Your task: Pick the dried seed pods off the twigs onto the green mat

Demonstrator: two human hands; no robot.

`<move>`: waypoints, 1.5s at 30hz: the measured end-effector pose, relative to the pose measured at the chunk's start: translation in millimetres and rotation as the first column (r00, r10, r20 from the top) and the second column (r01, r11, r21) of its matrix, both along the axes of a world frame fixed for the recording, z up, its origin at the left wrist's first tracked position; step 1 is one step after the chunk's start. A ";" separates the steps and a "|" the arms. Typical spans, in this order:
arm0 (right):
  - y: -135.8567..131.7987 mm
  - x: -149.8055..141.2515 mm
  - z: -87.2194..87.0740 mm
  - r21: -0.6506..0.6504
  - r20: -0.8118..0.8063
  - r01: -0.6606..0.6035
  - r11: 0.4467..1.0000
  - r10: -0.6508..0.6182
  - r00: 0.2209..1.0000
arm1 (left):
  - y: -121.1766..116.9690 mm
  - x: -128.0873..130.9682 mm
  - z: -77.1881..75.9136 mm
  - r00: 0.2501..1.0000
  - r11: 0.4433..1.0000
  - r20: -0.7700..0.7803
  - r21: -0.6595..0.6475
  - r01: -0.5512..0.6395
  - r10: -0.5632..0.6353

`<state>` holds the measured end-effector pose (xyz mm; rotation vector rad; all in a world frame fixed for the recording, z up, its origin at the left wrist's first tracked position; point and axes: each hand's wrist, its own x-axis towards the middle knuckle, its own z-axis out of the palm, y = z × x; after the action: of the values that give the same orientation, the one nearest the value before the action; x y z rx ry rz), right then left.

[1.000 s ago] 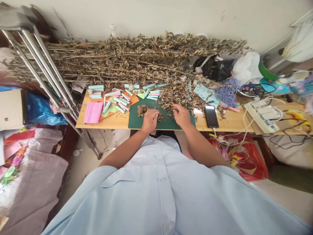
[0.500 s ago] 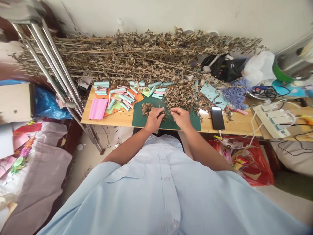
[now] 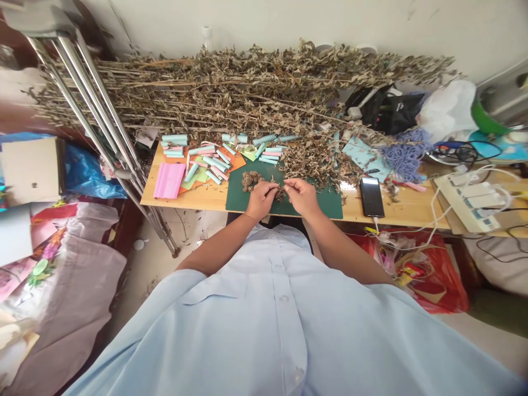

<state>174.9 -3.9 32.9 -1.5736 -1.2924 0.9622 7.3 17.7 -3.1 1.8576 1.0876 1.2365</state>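
Over the mat [image 3: 330, 202], the left hand [image 3: 261, 199] and the right hand [image 3: 302, 196] are being held close together, fingers curled nearly closed, perhaps for fine control; whether anything is being gripped cannot be told. Leaf crumbs [image 3: 280, 194] are being caught on the mat between them, likely sparing the surface [image 3: 198, 201]. The leaf heap [image 3: 309, 165] is being supported just beyond the right hand, presumably for easy reach, while the clumps [image 3: 249, 179] are being grouped beside the left hand, apart from the heap, seemingly to avoid mixing
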 end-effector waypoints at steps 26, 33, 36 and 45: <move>-4.6 -4.4 -28.1 0.045 -0.083 -0.061 0.997 0.064 0.994 | -0.1 -2.0 -2.8 0.993 0.994 0.107 -0.102 -0.033 0.044; -5.6 -9.8 -23.6 0.031 0.007 -0.057 0.998 0.057 0.998 | 0.4 -1.4 -3.5 0.992 0.993 0.121 -0.118 -0.014 0.028; -3.9 -15.0 -22.5 0.021 -0.056 -0.063 0.998 0.064 0.996 | 0.6 -1.4 -4.2 0.991 0.992 0.130 -0.125 -0.012 0.029; -3.7 -2.0 -19.5 -0.027 -0.119 0.068 0.997 -0.071 0.990 | 0.6 -2.7 -2.3 0.989 0.982 0.117 -0.177 -0.067 0.088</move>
<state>172.8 -7.5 13.4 -1.5431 -1.1403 1.0150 4.6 18.3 -5.4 1.6006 1.1696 1.2422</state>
